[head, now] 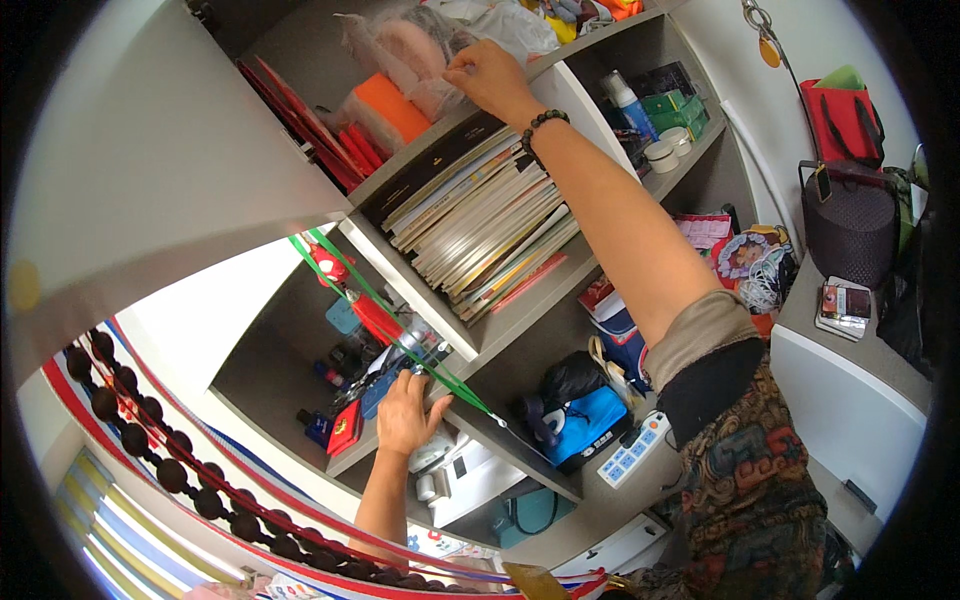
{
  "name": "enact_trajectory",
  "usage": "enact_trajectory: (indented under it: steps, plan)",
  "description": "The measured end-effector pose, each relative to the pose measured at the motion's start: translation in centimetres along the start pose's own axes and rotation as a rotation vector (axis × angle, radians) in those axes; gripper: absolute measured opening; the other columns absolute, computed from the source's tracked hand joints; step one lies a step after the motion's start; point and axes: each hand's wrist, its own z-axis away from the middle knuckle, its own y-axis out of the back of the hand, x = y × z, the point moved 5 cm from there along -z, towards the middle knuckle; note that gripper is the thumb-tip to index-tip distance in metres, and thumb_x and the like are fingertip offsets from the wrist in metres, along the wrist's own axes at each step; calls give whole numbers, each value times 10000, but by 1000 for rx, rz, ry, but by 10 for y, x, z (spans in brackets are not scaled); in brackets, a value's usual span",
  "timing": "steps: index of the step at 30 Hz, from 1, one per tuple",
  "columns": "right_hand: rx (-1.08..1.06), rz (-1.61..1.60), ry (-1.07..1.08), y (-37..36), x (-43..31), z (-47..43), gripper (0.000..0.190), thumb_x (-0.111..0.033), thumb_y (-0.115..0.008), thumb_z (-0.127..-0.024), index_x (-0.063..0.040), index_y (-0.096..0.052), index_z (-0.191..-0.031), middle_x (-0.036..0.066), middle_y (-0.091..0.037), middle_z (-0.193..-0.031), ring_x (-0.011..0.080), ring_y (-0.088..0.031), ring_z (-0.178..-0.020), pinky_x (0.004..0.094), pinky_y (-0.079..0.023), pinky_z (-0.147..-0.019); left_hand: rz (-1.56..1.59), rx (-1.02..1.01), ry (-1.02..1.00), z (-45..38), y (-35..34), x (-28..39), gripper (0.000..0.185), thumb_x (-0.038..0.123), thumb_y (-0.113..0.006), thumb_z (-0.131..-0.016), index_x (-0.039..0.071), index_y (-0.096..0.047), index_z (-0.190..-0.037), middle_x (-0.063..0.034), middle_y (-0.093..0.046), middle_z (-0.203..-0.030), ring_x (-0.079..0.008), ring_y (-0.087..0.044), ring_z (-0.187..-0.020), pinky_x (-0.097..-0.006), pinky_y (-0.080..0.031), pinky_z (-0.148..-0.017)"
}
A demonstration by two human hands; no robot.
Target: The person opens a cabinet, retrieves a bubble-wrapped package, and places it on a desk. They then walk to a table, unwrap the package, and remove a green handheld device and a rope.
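Note:
My right hand (484, 79), a beaded bracelet at its wrist, is raised to the upper cabinet compartment. Its curled fingers meet at the edge of a clear plastic bag (446, 94) around a round pinkish thing (409, 46); whether they grip the plastic cannot be told. Beside the bag is an orange box (391, 107) in clear wrap. Lower down, my left hand (411, 412) lies on the edge of a shelf with its thumb apart, close to a blue case (380, 394) and a red packet (346, 429). Green cords with a red ornament (375, 319) hang just above it.
A stack of magazines and books (480, 225) fills the middle shelf. An open white cabinet door (172, 150) stands at the left. Medal ribbons and a dark bead string (172, 475) hang across the lower left. A power strip (634, 450) lies on the counter near a blue bag (589, 424).

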Motion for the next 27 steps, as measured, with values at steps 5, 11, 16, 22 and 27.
enact_trajectory:
  steps: [5, 11, 16, 22, 27]
  plan:
    - [-247, 182, -164, -12, 3, -5, 192, -282, -715, -781, -91, -708, -804, 143, -665, -948, 308, -613, -937, 415, -487, -788, 18, 0, -7, 0, 3, 0, 413, 381, -720, -804, 32, -582, -979, -143, -538, -899, -351, -586, -824, -430, -489, -701]
    - [-134, 421, -84, -18, -11, -1, 181, -249, -693, -786, -74, -698, -829, 162, -680, -918, 342, -618, -959, 462, -493, -818, 9, 9, -25, 0, 2, 2, 419, 384, -716, -812, 28, -578, -985, -144, -539, -901, -355, -585, -820, -432, -491, -690]
    - [-190, 492, -64, -29, -18, -2, 261, -284, -674, -828, -33, -700, -892, 178, -676, -947, 372, -615, -966, 458, -495, -847, -17, 2, -17, -2, 6, 2, 430, 396, -711, -816, 29, -577, -996, -142, -544, -911, -356, -587, -827, -434, -492, -690]
    - [-150, 462, -57, -20, -43, 22, 333, -376, -644, -872, -57, -716, -933, 130, -685, -960, 346, -618, -977, 452, -477, -849, -25, -20, 3, 3, 1, -1, 436, 404, -709, -816, 29, -583, -998, -140, -545, -918, -356, -588, -827, -428, -494, -691]
    - [-249, 703, 94, -24, -56, 11, 267, -322, -615, -888, -83, -708, -962, 79, -682, -977, 285, -610, -1029, 437, -466, -824, 2, -35, 14, -3, 2, 2, 426, 394, -715, -811, 26, -600, -992, -141, -544, -915, -350, -589, -820, -425, -496, -689]
